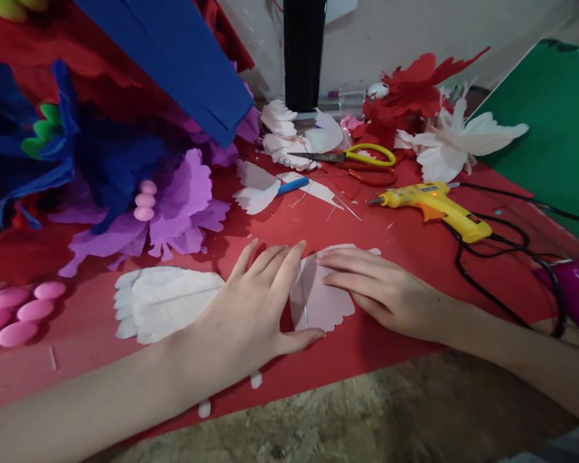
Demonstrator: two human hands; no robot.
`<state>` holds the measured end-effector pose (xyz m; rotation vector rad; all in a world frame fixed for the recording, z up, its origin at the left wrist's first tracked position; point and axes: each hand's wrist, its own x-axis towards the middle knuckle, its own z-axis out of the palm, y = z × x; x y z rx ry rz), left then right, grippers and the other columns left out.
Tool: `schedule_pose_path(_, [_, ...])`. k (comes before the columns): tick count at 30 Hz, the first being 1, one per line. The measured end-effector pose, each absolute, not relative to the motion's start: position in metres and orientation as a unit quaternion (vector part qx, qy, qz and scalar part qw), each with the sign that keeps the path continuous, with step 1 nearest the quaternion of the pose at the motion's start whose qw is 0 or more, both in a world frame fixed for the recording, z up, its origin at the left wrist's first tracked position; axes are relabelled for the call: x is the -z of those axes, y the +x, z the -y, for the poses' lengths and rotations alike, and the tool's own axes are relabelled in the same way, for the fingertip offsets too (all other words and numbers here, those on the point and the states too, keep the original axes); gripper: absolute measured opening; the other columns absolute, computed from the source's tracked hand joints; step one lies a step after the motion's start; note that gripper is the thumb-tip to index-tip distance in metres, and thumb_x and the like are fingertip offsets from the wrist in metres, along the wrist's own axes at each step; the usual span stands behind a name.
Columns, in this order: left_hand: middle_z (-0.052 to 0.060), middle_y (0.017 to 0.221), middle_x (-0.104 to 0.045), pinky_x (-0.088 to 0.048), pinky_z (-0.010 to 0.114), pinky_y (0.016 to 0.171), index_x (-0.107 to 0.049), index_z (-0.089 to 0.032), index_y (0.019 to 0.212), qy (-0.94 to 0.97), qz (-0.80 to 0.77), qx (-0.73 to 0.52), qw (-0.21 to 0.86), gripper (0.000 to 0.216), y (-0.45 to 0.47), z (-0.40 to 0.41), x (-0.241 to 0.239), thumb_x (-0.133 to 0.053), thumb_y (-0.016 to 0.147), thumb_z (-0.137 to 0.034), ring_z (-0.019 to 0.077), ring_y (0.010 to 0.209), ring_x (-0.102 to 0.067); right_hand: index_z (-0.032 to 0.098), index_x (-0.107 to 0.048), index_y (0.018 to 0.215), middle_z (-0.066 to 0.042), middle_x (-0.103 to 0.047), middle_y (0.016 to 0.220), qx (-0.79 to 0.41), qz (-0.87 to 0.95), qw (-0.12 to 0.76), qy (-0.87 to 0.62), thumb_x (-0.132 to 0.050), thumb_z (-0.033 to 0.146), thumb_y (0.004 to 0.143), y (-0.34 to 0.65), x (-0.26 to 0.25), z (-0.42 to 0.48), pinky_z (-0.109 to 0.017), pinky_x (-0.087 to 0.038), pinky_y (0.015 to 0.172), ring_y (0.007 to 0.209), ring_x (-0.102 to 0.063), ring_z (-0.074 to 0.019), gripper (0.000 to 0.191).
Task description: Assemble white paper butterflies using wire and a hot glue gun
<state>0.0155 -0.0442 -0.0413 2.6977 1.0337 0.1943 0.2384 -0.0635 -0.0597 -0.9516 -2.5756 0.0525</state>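
A pale pinkish-white petal cut-out with a scalloped edge lies flat on the red sheet. A thin straight line, perhaps a wire, runs along it. My left hand is spread at the petal's left side, its thumb stretched toward the lower edge. My right hand rests with extended fingers on the petal's upper right part. Under and left of my left wrist sits a stack of white scalloped petals, partly covered by the forearm.
Behind my hands lie yellow-handled scissors, a blue pen-like stick and thin wires. A yellow glue gun with its black cord is at right. Purple paper flowers and pink oval pieces fill the left; a green board stands right.
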Motion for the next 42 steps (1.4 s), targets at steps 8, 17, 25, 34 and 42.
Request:
schedule_pose_path(8, [0.018,0.136,-0.045,-0.019,0.048,0.112,-0.031,-0.007,0.135,0.923,-0.332,-0.083,0.176,0.079,0.01,0.038,0.037,-0.052,0.081,-0.06,0.0287,0.13,-0.036,0.013,-0.061,0.106,-0.009,-0.056,0.121,-0.026,0.918,0.2,-0.342,-0.034,0.011,0.088,0.238,0.06,0.064,-0.028,-0.045,0.101,0.12,-0.047,-0.0136,0.033])
schedule_pose_path(17, [0.011,0.148,-0.029,-0.015,0.048,0.113,-0.022,-0.019,0.142,0.926,-0.284,-0.027,0.247,0.088,-0.008,0.015,0.03,-0.063,0.073,-0.055,0.0279,0.138,-0.02,0.018,-0.06,0.108,-0.009,-0.051,0.127,-0.049,0.926,0.205,-0.314,-0.035,0.016,0.088,0.237,0.057,0.068,-0.036,-0.041,0.103,0.126,-0.039,-0.0162,0.032])
schedule_pose_path(25, [0.01,0.148,-0.028,-0.01,0.044,0.115,-0.02,-0.017,0.141,0.938,-0.255,-0.011,0.234,0.099,-0.005,0.009,0.034,-0.075,0.064,-0.046,0.0241,0.14,-0.016,0.016,-0.059,0.112,-0.01,-0.05,0.128,-0.055,0.953,0.149,-0.257,-0.035,0.021,0.091,0.235,0.055,0.069,-0.04,-0.041,0.101,0.124,-0.04,-0.0207,0.032])
schedule_pose_path(34, [0.012,0.147,-0.031,-0.015,0.046,0.113,-0.02,-0.02,0.141,0.919,-0.276,-0.032,0.28,0.097,-0.002,0.01,0.036,-0.074,0.065,-0.046,0.0273,0.138,-0.021,0.016,-0.058,0.112,-0.009,-0.049,0.129,-0.067,0.952,0.157,-0.256,-0.035,0.019,0.091,0.236,0.056,0.069,-0.039,-0.04,0.101,0.125,-0.038,-0.0192,0.032])
schedule_pose_path(42, [0.013,0.145,-0.033,-0.023,0.046,0.11,-0.02,-0.019,0.14,0.91,-0.289,-0.043,0.294,0.098,0.007,0.012,0.034,-0.072,0.064,-0.052,0.0299,0.136,-0.025,0.013,-0.057,0.113,-0.01,-0.051,0.126,-0.078,0.95,0.171,-0.25,-0.036,0.019,0.091,0.235,0.058,0.068,-0.041,-0.04,0.101,0.124,-0.037,-0.0196,0.032])
